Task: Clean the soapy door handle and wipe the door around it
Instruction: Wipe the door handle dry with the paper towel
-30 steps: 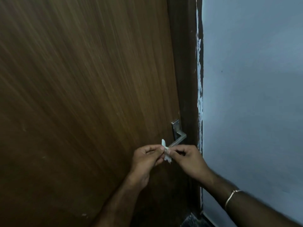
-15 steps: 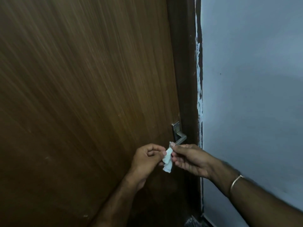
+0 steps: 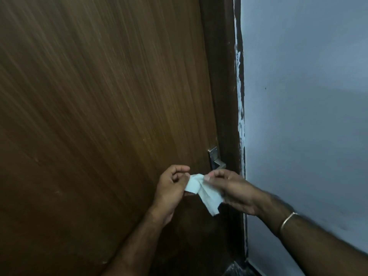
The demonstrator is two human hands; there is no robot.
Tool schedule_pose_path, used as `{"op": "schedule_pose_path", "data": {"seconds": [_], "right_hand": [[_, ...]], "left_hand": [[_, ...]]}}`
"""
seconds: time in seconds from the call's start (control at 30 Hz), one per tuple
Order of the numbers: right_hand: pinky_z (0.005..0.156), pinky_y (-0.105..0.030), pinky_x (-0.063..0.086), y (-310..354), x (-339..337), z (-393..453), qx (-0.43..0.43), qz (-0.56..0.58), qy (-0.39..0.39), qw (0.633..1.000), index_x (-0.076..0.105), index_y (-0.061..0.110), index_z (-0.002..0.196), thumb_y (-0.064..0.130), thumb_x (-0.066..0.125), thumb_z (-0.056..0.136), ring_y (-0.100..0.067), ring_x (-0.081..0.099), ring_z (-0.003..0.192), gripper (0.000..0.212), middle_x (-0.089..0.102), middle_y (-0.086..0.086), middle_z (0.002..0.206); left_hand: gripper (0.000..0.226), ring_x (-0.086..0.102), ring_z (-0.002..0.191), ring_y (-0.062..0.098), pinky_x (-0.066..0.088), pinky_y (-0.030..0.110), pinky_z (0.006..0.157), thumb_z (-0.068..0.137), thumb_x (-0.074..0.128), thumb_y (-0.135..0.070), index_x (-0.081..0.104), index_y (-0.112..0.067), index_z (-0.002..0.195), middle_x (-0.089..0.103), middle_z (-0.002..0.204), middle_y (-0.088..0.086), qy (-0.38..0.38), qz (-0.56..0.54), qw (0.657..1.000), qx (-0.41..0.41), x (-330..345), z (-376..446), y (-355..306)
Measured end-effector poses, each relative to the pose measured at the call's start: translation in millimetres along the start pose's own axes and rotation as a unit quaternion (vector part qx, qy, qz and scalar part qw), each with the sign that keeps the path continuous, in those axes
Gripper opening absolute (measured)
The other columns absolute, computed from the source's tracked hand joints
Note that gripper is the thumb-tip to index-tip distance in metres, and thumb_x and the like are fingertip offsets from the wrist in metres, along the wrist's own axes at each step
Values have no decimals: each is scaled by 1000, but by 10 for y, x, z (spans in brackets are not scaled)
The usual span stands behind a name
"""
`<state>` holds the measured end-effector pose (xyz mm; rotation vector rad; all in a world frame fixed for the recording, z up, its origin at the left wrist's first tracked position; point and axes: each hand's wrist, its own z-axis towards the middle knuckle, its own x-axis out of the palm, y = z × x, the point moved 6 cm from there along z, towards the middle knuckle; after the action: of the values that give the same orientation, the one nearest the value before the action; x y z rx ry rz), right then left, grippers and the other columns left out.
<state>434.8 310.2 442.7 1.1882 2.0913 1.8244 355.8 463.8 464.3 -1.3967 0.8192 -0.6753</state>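
A brown wooden door (image 3: 99,116) fills the left of the view. Its silver lever handle (image 3: 216,161) sits at the door's right edge; the lever's tip is hidden behind my right hand. Just below the handle I hold a small white tissue (image 3: 205,191) between both hands. My left hand (image 3: 171,188) pinches its left end with thumb and fingers. My right hand (image 3: 233,188) grips its right side, and a crumpled tail of tissue hangs down under it. I cannot see soap on the handle.
A dark brown door frame (image 3: 225,86) runs down right of the door, with chipped white paint along its edge. A pale blue-grey wall (image 3: 308,116) fills the right side. A thin bangle (image 3: 287,221) circles my right wrist.
The tissue has been opened out from a tight wad into a wider piece between my hands. Both hands have dropped slightly below the handle and my right hand has turned.
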Motion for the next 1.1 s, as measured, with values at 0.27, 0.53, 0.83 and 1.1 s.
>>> {"op": "schedule_pose_path", "data": {"seconds": [0.27, 0.53, 0.83, 1.1], "right_hand": [[68, -26, 56, -35, 67, -36, -26, -84, -35, 995, 52, 13, 124, 3, 64, 92, -22, 65, 93, 36, 63, -17, 119], [83, -34, 61, -121, 84, 17, -58, -128, -14, 990, 43, 22, 121, 6, 71, 86, -21, 71, 102, 47, 69, -8, 113], [74, -24, 59, -411, -127, 80, -53, -170, -59, 982, 57, 24, 124, 34, 76, 85, -13, 69, 98, 45, 67, -1, 113], [60, -13, 45, 61, -751, 255, -181, -289, -367, 866, 66, 15, 88, 11, 66, 90, -13, 62, 81, 5, 64, 6, 88]], "left_hand": [[14, 60, 96, -3, 46, 9, 68, 99, 64, -25, 66, -35, 109, 61, 109, -17, -89, 260, 954, 117, -91, -100, -236], [24, 76, 97, 7, 58, 23, 78, 89, 77, -33, 73, -34, 113, 79, 106, -8, 164, 124, 978, -39, 157, -189, 243], [17, 79, 94, 25, 63, 30, 71, 100, 65, -20, 70, -10, 112, 80, 105, 12, 108, 4, 979, -174, 224, -16, 630], [16, 66, 94, 11, 54, 26, 74, 100, 62, -23, 67, -27, 115, 68, 104, -6, -10, 150, 977, -149, 400, 205, 453]]}}
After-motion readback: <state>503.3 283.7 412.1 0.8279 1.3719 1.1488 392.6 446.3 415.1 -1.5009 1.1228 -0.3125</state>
